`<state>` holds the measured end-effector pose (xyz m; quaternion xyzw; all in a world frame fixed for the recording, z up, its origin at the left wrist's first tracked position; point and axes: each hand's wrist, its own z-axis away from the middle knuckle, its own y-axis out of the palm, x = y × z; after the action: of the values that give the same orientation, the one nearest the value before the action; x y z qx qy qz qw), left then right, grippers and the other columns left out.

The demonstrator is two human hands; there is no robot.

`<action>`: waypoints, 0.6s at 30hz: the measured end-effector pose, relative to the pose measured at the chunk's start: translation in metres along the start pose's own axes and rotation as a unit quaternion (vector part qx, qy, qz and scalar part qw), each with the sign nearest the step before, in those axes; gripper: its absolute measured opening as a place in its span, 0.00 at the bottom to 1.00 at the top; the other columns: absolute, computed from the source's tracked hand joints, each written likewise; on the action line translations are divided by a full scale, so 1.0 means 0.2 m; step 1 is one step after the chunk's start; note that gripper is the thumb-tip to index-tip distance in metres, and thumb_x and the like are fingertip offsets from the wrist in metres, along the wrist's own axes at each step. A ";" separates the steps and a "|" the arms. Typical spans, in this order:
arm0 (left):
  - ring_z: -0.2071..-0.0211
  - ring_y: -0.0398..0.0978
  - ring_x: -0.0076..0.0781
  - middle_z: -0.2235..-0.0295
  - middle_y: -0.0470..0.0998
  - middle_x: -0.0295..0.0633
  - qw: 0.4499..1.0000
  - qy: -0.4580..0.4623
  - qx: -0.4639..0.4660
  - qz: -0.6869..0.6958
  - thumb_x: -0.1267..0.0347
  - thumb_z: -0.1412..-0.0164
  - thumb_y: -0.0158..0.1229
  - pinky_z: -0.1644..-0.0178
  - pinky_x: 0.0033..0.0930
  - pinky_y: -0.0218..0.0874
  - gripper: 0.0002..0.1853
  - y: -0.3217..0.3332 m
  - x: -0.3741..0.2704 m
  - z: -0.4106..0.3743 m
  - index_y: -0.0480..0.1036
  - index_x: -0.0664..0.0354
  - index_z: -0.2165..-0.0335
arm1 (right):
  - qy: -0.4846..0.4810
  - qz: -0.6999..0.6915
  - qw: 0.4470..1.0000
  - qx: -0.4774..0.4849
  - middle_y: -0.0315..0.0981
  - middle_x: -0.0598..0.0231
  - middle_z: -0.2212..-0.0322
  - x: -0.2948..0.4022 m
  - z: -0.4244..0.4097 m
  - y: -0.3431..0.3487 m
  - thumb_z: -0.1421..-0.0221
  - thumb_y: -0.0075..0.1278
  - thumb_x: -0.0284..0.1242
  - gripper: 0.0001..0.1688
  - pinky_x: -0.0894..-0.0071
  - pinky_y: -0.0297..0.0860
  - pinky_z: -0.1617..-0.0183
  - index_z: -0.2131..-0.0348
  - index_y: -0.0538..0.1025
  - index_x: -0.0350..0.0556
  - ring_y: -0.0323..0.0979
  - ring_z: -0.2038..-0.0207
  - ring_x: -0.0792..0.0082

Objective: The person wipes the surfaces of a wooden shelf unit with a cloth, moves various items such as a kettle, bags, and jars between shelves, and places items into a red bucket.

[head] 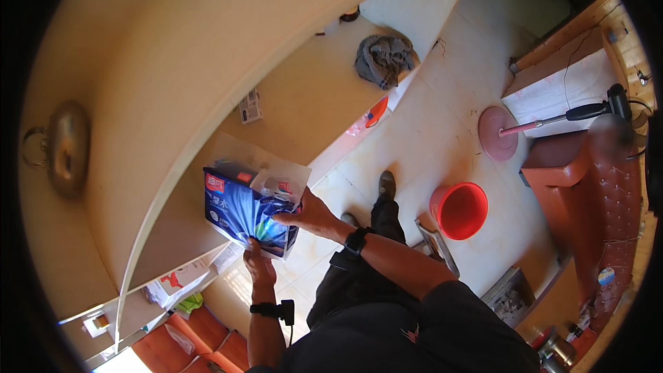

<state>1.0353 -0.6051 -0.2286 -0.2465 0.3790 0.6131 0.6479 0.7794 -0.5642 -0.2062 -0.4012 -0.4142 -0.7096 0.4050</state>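
A blue printed pack (233,207), partly inside clear plastic wrap, is held in front of a shelf unit; it bears writing. My left hand (260,267) grips its lower edge, with the thumb on the front face. My right hand (313,217) holds the pack's right side, its thumb pressing into the crumpled front and its other fingers hidden behind. Loose clear plastic (285,168) sticks up past the pack's top. Beyond the pack is a wooden shelf board (305,109), where a small printed box (251,107) and a crumpled grey cloth (385,59) lie.
On the upper shelf at left rests a metal kettle-like vessel (70,149). A red bucket (460,211) stands on the tiled floor (430,134), right of my legs. Behind it are a pink round-based stand (497,133) and a red-brown tufted sofa (611,207). Orange-red seating (202,334) is at lower left.
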 end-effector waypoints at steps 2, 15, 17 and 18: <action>0.49 0.74 0.36 0.49 0.76 0.45 1.000 0.022 0.013 -0.011 0.51 0.27 0.52 0.42 0.39 0.62 0.30 0.05 -0.02 0.09 0.68 0.71 0.45 | 0.012 -0.008 1.000 0.000 0.71 0.50 0.44 0.07 0.07 -0.03 0.55 0.72 0.44 0.59 0.62 0.64 0.35 0.35 0.59 0.38 0.69 0.41 0.54; 0.66 0.68 0.24 0.71 0.72 0.32 0.924 0.155 0.259 -0.236 0.66 0.29 0.57 0.60 0.33 0.63 0.10 0.66 -0.22 0.46 0.72 0.63 0.63 | 0.070 -0.167 0.978 -0.108 0.75 0.65 0.53 0.46 0.97 -0.57 0.46 0.65 0.23 0.40 0.70 0.71 0.47 0.36 0.66 0.40 0.74 0.51 0.70; 0.57 0.73 0.27 0.60 0.78 0.39 0.889 0.177 0.333 -0.259 0.64 0.30 0.59 0.51 0.34 0.66 0.18 0.85 -0.36 0.55 0.70 0.66 0.48 | -0.032 -0.174 0.973 -0.150 0.78 0.64 0.60 0.60 1.13 -0.60 0.43 0.60 0.22 0.32 0.73 0.73 0.57 0.40 0.69 0.40 0.76 0.63 0.73; 0.56 0.74 0.28 0.57 0.78 0.40 0.882 0.177 0.359 -0.249 0.64 0.30 0.59 0.48 0.34 0.66 0.22 0.93 -0.44 0.60 0.68 0.66 0.45 | -0.021 -0.139 0.975 -0.173 0.78 0.63 0.63 0.68 1.20 -0.62 0.42 0.58 0.23 0.29 0.73 0.72 0.62 0.42 0.70 0.40 0.75 0.68 0.73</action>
<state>0.8797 -0.5416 -0.0608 -0.1883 0.6075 0.1994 0.7454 0.6745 -0.3368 -0.0347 -0.4187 -0.3452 -0.8112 0.2179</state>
